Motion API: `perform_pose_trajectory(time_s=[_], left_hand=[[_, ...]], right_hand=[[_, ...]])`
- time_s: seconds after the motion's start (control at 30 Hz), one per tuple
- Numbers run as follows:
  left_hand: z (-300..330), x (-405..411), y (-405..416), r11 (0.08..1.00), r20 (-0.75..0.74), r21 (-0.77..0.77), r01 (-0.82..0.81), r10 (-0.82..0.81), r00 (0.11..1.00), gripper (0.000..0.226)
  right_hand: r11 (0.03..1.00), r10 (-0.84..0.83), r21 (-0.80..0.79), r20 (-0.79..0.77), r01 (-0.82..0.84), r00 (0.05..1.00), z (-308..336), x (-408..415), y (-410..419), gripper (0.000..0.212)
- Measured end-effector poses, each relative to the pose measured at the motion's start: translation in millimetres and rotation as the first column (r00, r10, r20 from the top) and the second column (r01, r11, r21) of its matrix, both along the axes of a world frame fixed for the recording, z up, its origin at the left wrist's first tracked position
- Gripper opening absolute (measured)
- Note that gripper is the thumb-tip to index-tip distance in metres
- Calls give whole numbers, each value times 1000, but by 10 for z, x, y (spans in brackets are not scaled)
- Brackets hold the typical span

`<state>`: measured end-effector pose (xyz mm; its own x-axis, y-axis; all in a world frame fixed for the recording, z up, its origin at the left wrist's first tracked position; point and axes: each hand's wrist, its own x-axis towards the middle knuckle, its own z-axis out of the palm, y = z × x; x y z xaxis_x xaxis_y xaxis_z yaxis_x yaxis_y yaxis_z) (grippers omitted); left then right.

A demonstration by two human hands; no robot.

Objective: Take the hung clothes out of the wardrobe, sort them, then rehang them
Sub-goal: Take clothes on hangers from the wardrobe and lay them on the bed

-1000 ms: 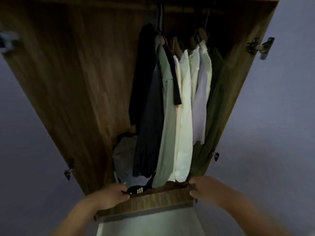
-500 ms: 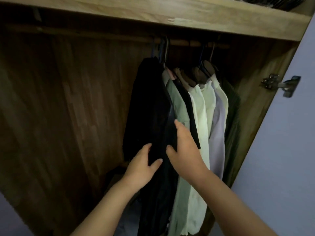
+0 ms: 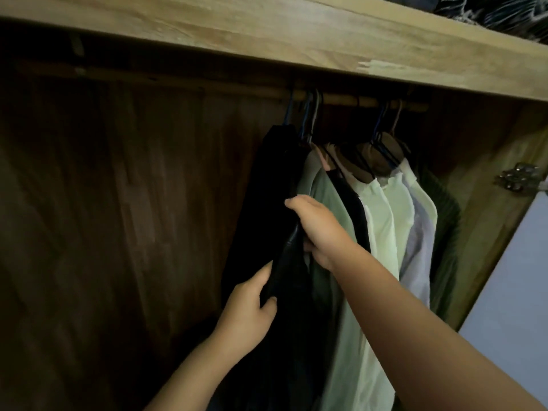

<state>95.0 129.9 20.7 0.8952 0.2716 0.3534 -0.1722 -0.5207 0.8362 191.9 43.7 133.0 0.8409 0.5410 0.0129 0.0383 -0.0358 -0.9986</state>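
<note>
Several garments hang on hangers from a wooden rail point(image 3: 341, 99) at the right of an open wardrobe. Leftmost is a black garment point(image 3: 267, 203), then a sage green shirt point(image 3: 332, 197), a pale cream shirt point(image 3: 382, 226), a lilac shirt point(image 3: 419, 247) and a dark green garment point(image 3: 447, 232) against the side wall. My left hand point(image 3: 247, 314) grips the black garment's edge low down. My right hand point(image 3: 318, 229) curls its fingers round the same black fabric higher up, between it and the green shirt.
The wardrobe's left half is bare dark wood back panel point(image 3: 118, 203). A light wooden shelf board point(image 3: 296, 34) runs overhead with dark fabric point(image 3: 498, 10) on top. A metal door hinge point(image 3: 517, 176) sits on the right wall. Hangers point(image 3: 382, 155) crowd the rail's right end.
My view rose from the wardrobe floor to the rail. Both hands lifted off the bottom edge onto the black garment. My right hand climbed higher and curled round the fabric.
</note>
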Motion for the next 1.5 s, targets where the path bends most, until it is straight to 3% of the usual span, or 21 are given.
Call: perform_pose_trajectory(time_s=[0.13, 0.17, 0.27, 0.33, 0.43, 0.63, 0.73, 0.83, 0.93, 1.07, 1.2, 1.3, 1.4, 1.5], left_hand=[[37, -102, 207, 1000, -38, 1, 1, -1, 999, 64], [64, -120, 229, 1000, -41, 7, 1, -1, 999, 64], [140, -180, 232, 999, -19, 44, -12, 13, 1000, 68], [177, -217, 230, 997, 24, 75, -23, 21, 999, 73], [298, -262, 246, 990, 78, 131, -45, 34, 996, 77], [589, -263, 165, 981, 163, 193, -34, 2, 987, 77], [572, -270, 85, 967, 133, 249, 47, -82, 988, 78], [531, -262, 62, 971, 119, 191, 142, -167, 979, 65], [524, -184, 85, 992, 242, 104, 73, -96, 966, 35], [537, -36, 113, 998, 288, -10, -59, 60, 956, 16], [551, 97, 32, 969, 329, 101, -224, 179, 927, 21], [556, 220, -123, 949, 310, 199, -247, 178, 934, 31], [540, 375, -383, 930, 224, 327, -170, 99, 970, 44], [455, 488, -788, 901, 92, 434, 14, -60, 994, 44]], right_hand=[[992, 94, 91, -93, -86, 991, 105, 147, 315, 72], [990, 95, 116, -93, -84, 991, 118, 160, 378, 76], [972, 44, 235, -139, -10, 989, 139, 184, 476, 64], [945, 41, 328, -180, 20, 983, 186, 185, 474, 73], [888, 75, 459, -215, 33, 974, 358, 188, 458, 81], [753, 201, 657, -184, -32, 962, 595, 139, 161, 73], [768, 240, 632, -139, -100, 961, 532, 80, -79, 72], [828, 263, 530, -78, -183, 962, 379, -5, -374, 72], [853, 277, 480, -86, -204, 957, 220, -121, -682, 75], [867, 332, 439, -155, -236, 931, 11, -322, -1180, 80], [890, 333, 398, -237, -221, 912, -191, -603, -1709, 84], [912, 310, 353, -263, -208, 914, -331, -821, -2090, 86], [930, 304, 298, -289, -216, 908, -443, -1025, -2528, 87], [938, 305, 258, -291, -233, 907, -516, -1283, -3054, 85]])
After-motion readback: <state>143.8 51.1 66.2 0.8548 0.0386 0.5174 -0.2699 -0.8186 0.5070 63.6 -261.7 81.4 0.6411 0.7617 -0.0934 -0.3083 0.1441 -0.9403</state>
